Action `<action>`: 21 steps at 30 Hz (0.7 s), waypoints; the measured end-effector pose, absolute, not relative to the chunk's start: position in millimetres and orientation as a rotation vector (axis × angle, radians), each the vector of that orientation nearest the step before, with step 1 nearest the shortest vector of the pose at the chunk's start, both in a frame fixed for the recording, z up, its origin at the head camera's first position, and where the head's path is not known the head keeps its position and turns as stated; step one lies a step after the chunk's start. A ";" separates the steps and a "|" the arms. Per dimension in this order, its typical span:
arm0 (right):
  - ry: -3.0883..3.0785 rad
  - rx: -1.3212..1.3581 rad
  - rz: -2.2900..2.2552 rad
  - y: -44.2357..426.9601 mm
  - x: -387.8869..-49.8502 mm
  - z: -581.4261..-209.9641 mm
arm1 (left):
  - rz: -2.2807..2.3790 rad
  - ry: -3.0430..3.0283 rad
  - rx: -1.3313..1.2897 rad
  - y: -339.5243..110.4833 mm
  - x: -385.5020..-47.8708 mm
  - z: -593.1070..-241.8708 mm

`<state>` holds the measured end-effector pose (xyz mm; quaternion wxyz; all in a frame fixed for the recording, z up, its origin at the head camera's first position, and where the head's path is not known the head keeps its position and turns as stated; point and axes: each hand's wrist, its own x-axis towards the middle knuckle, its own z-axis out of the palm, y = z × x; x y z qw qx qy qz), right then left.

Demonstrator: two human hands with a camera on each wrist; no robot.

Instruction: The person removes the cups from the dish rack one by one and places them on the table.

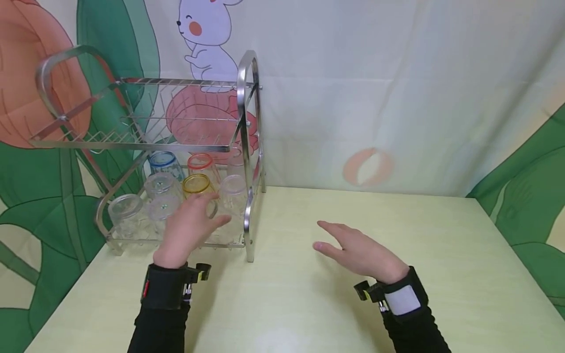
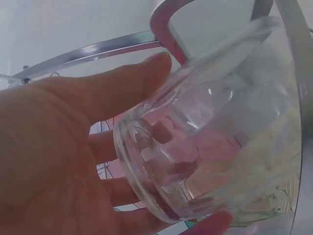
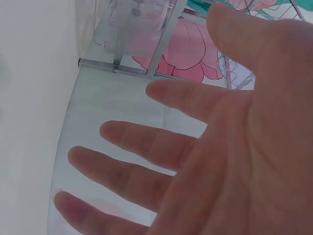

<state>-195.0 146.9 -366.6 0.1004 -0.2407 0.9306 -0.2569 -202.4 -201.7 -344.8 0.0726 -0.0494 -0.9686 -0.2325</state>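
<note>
Holding clear glass (image 2: 230, 142) at rack (image 1: 176, 147): left grip (image 1: 187, 228).

Hemmed in by glasses (image 1: 125, 211) beside and beyond the left hand (image 1: 187, 230); barred to its right by the rack (image 1: 242, 93); passable around the right hand (image 1: 364, 252), over the table (image 1: 282, 294).

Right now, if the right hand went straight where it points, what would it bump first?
The right hand would likely meet the right side of the metal rack; depth is unclear.
</note>
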 end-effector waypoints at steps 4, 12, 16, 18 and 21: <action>2.732 -0.719 -0.810 142.3 -194.9 -363.5 | -0.790 -2.911 -0.207 -209.0 -205.3 -345.2; 2.698 -0.711 -0.905 128.1 -195.3 -351.8 | -0.848 -2.926 -0.144 -219.6 -200.3 -337.5; 2.681 -0.666 -0.984 125.0 -197.3 -347.9 | -0.856 -2.916 -0.122 -220.7 -200.2 -335.1; 2.673 -0.629 -1.044 124.3 -198.3 -347.6 | -0.872 -2.912 -0.121 -221.1 -199.9 -334.5; 2.646 -0.579 -1.114 123.3 -198.4 -349.3 | -0.900 -2.911 -0.110 -222.5 -198.2 -334.7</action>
